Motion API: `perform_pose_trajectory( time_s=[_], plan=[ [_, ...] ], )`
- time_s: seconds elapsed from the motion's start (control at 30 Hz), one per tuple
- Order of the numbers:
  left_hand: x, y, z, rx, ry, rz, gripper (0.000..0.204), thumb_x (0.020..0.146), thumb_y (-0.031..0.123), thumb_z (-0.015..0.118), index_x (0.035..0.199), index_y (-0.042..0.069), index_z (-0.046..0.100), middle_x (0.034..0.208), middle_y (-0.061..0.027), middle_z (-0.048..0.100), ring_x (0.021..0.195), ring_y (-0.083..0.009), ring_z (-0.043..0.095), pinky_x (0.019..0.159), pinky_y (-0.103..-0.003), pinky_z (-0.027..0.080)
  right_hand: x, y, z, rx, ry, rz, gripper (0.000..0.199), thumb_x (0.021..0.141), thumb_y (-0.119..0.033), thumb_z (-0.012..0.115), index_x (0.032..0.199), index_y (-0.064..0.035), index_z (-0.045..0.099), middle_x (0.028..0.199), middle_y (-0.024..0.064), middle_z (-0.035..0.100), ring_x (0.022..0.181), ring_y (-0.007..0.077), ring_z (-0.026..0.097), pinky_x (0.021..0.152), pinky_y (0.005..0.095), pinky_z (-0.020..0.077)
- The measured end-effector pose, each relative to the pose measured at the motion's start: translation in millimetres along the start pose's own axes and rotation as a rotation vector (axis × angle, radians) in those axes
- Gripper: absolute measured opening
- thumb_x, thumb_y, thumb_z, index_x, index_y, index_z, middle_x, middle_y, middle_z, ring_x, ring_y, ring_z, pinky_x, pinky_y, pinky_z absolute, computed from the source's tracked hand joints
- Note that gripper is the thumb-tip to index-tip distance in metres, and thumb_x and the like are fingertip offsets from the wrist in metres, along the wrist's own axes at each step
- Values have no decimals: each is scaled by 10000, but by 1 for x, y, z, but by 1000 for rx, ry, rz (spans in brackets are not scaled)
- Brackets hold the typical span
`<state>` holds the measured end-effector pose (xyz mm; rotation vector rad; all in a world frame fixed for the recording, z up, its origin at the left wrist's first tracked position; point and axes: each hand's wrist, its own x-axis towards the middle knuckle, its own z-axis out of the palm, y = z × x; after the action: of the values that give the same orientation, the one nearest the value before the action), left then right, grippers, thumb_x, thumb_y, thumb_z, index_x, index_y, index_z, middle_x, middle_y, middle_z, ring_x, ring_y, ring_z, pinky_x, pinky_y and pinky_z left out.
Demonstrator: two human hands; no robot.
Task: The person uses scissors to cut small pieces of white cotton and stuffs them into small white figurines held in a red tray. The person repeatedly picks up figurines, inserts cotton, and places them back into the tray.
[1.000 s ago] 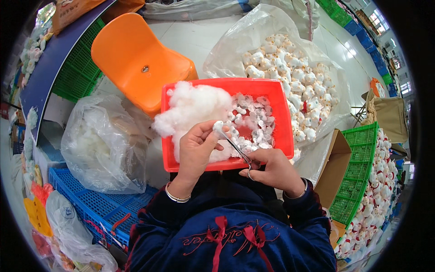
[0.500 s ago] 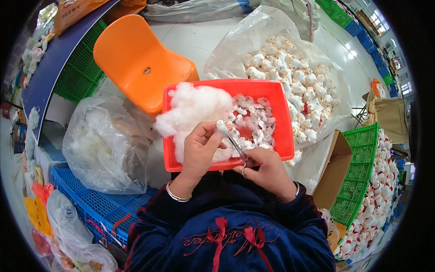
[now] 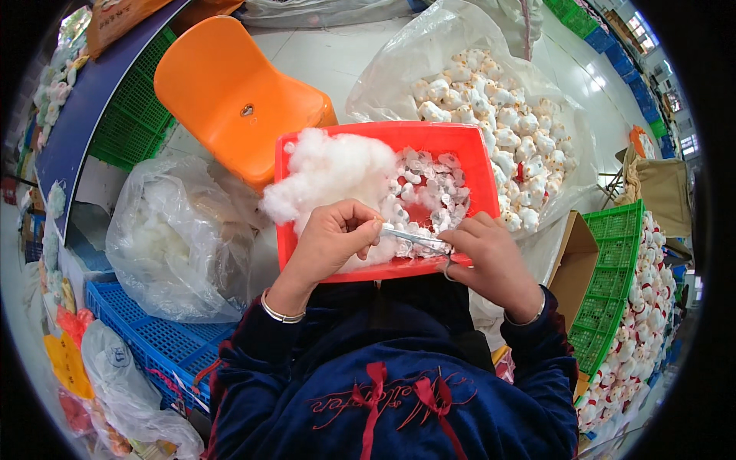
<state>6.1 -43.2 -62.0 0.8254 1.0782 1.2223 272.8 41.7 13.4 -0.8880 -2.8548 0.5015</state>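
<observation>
My left hand [image 3: 331, 239] is over the red tray [image 3: 485, 165], thumb and fingers pinched together; whatever lies between them is hidden. The tip of long, scissor-handled metal forceps [image 3: 415, 238] meets those fingertips. My right hand [image 3: 494, 259] is closed on the handle end of the forceps, with a finger loop showing below its fingers. Fluffy white stuffing [image 3: 337, 165] fills the left part of the tray and spills over its edge. To the right of the stuffing lie many small white pieces and clear discs [image 3: 437, 192].
An orange chair [image 3: 245, 100] stands behind the tray to the left. White plush figures [image 3: 529, 146] fill a clear bag at right. A bag of stuffing [image 3: 176, 238] sits above a blue crate [image 3: 153, 330]. A green crate [image 3: 609, 284] and cardboard box [image 3: 571, 261] flank my right.
The forceps have swung from slanting to nearly level as my right hand moved right and up. The small white piece seen at my left fingertips is now hidden.
</observation>
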Motion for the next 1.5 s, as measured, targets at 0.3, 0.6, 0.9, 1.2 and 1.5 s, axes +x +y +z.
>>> perform_pose_trajectory(
  time_s=[0.3, 0.6, 0.9, 1.2, 1.5],
  plan=[
    [1, -15, 7, -371, 214, 8, 80, 1012, 98, 662, 1020, 20, 676, 809, -55, 682, 608, -92, 610, 560, -205, 507, -1, -4, 9, 145, 70, 30, 690, 658, -283, 911, 1256, -57, 649, 1125, 116, 626, 1129, 340, 559, 947, 451, 448],
    [-1, -14, 12, -293, 227, 82, 100, 1022, 80, 641, 1071, 4, 683, 831, -76, 696, 636, -99, 627, 584, -208, 522, 1, -1, 14, 40, 64, 42, 496, 706, -205, 858, 1172, -109, 722, 960, 45, 635, 970, 260, 582, 840, 398, 420],
    [-2, -10, 10, 1, 113, 54, 102, 997, 66, 674, 1027, -18, 722, 840, -69, 705, 673, -73, 633, 610, -214, 529, 4, -7, -10, -56, -46, -9, 420, 729, -197, 835, 1127, -123, 724, 946, 40, 654, 964, 254, 598, 843, 407, 415],
    [-3, -19, 0, -225, 127, 15, 131, 1008, 79, 649, 1081, -16, 701, 844, -61, 691, 652, -80, 614, 612, -220, 514, 6, -3, -19, 12, 28, 14, 626, 660, -220, 881, 1234, -84, 673, 1078, 88, 623, 1097, 303, 575, 923, 429, 445],
    [-4, -14, 5, -239, 112, 14, 117, 1013, 78, 655, 1079, -8, 698, 858, -62, 699, 671, -81, 632, 606, -199, 520, 8, 0, -13, -66, -14, -18, 472, 710, -203, 847, 1158, -124, 719, 990, 52, 637, 1015, 264, 588, 873, 415, 443]
  ],
)
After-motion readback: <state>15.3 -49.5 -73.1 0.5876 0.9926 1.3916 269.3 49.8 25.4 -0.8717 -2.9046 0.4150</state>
